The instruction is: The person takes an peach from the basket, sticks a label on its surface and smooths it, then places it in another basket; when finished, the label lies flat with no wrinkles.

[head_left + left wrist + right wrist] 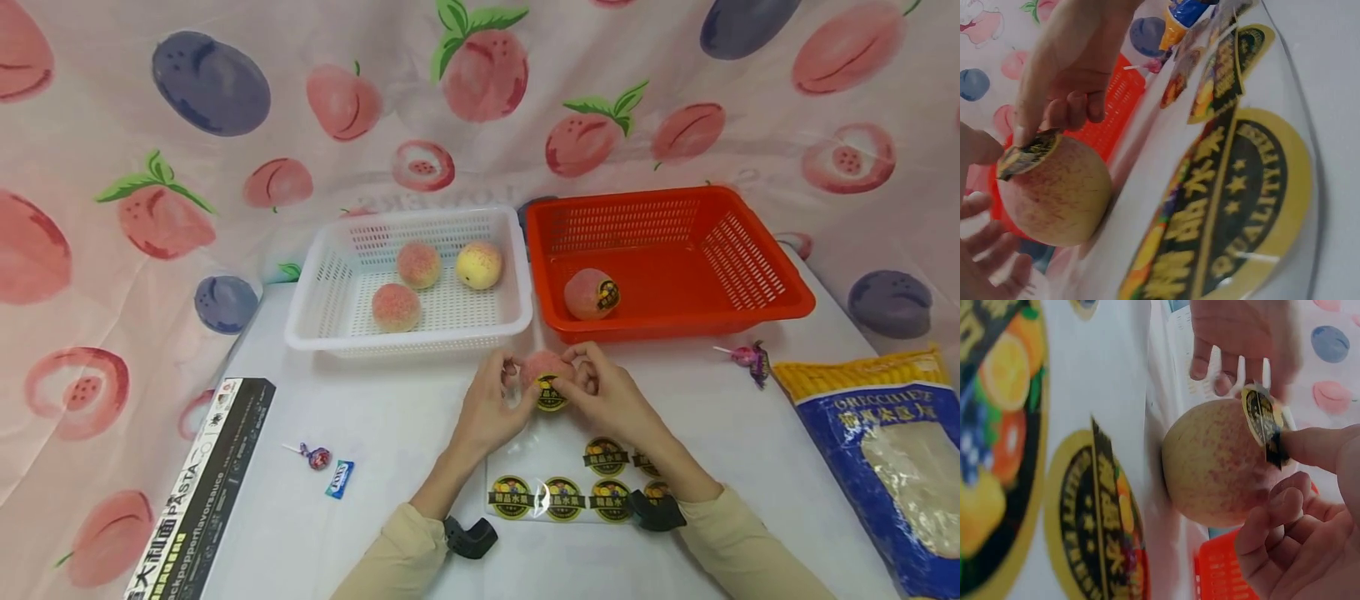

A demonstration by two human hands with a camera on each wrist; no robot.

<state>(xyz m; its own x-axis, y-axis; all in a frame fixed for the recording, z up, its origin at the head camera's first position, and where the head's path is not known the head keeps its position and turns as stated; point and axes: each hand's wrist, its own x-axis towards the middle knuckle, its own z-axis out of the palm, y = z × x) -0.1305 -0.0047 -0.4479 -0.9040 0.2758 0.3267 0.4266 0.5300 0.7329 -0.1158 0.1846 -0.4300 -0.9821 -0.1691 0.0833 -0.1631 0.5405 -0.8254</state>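
A pinkish-yellow peach (545,363) stands on the white table between both hands. A round black-and-gold fruit sticker (551,393) lies against its near side, part of its edge lifted in the right wrist view. My right hand (617,402) presses the sticker with a straight thumb (1316,447); its other fingers curl loosely beside the fruit. From the other side, my left hand (489,410) brings its thumb to the sticker's edge, with its remaining fingers spread loosely around the peach. Below the hands is a clear sheet with several more stickers (511,497).
A white basket (408,343) with three peaches stands behind to the left. The red basket (675,325) beside it contains one stickered peach (588,293). Lollipops (318,458), a small blue packet (340,480), a long pasta box (217,483) and a blue-yellow pasta bag (885,450) lie around.
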